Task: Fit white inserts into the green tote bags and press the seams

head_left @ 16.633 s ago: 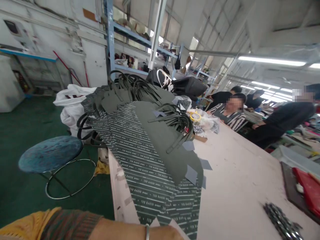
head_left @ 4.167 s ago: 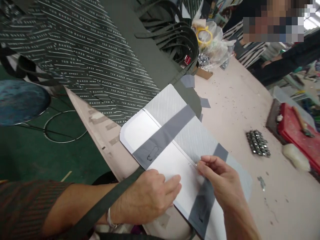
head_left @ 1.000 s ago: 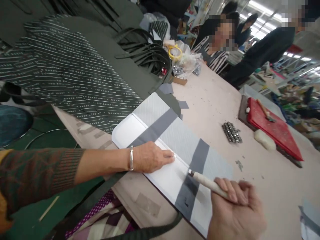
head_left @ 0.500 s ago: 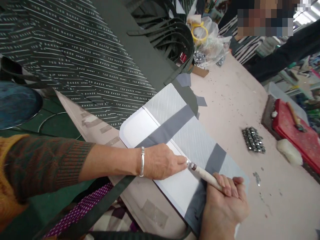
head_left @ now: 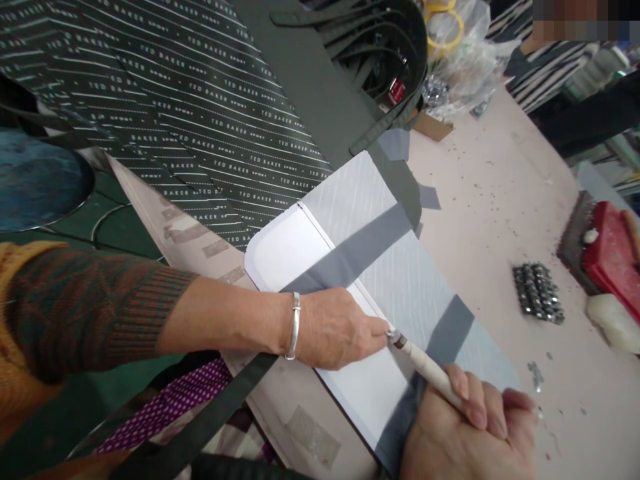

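A pale panel, white on its near half (head_left: pixel 285 250) and shiny grey on its far half (head_left: pixel 395 280), lies on the table with two dark grey bands (head_left: pixel 357 250) across it. A thin ridge or slit runs along its middle. My right hand (head_left: pixel 470 427) is wrapped round a slim tool with a long cream handle (head_left: pixel 433 370) and a small metal tip. That tip meets the middle line of the panel. My left hand (head_left: pixel 335 327), with a silver bangle at the wrist, rests on the white half. Its fingers are closed, fingertips touching the tool's tip; whatever they pinch is hidden.
Dark printed fabric (head_left: pixel 200 127) covers the table's far left, beside a heap of dark straps (head_left: pixel 370 40). Yellow tape (head_left: pixel 445 33) and clear plastic bags lie behind. To the right are shiny metal pieces (head_left: pixel 539 293), a whitish lump (head_left: pixel 613 323) and a red block (head_left: pixel 613 247). Another person stands beyond.
The whole view has shifted, so the things on the table appear further right. Both hands and the tool keep nearly the same place on the panel.
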Action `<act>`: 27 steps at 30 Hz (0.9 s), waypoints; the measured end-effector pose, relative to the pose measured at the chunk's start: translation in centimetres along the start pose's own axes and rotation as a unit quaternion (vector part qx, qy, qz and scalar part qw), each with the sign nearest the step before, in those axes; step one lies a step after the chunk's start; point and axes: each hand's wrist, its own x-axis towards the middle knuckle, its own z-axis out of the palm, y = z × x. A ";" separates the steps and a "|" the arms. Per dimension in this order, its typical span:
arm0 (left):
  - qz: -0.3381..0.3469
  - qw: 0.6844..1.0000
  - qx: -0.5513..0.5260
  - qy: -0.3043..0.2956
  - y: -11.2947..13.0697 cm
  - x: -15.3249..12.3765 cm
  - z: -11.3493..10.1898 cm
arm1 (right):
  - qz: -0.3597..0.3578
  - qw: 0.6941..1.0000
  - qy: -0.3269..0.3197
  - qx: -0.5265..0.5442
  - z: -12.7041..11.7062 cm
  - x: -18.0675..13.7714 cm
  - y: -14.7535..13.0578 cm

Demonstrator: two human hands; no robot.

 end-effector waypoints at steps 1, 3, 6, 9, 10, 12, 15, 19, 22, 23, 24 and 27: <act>0.000 1.000 0.000 -0.002 0.0 0.0 -0.1 | -0.011 1.000 0.001 -0.019 0.5 -0.3 -0.1; 0.002 1.000 0.009 -0.006 0.0 0.0 -0.1 | -0.032 0.998 -0.005 -0.060 1.7 -1.0 -0.3; 0.011 0.999 0.028 0.013 0.1 0.0 0.1 | -0.097 0.989 -0.023 -0.111 3.6 -1.4 -0.3; 0.004 0.999 0.029 0.036 0.1 -0.1 0.5 | -0.135 0.978 -0.053 -0.149 4.6 -1.2 -0.4; 0.003 0.999 0.030 0.040 0.1 -0.2 0.6 | -0.127 0.978 -0.059 -0.152 4.7 -1.0 -0.4; 0.005 0.999 0.033 0.041 0.0 -0.2 0.7 | -0.106 0.982 -0.060 -0.145 4.4 -0.8 -0.6; 0.004 0.999 0.040 0.033 0.0 -0.2 0.7 | -0.130 0.978 -0.055 -0.152 4.2 -1.1 -0.7; -0.001 0.998 0.048 0.027 0.1 -0.1 0.5 | -0.206 0.955 -0.074 -0.199 5.1 -2.7 -0.3; 0.006 0.998 0.056 0.026 0.2 -0.1 0.4 | -0.247 0.940 -0.096 -0.213 6.3 -4.0 0.2; 0.008 0.998 0.057 0.028 0.2 -0.1 0.4 | -0.249 0.937 -0.104 -0.223 6.7 -4.3 0.3; 0.010 0.998 0.059 0.031 0.2 -0.1 0.4 | -0.244 0.934 -0.112 -0.237 7.1 -4.7 0.4; 0.007 0.998 0.058 0.029 0.2 0.0 0.2 | -0.246 0.916 -0.126 -0.291 8.3 -5.2 0.8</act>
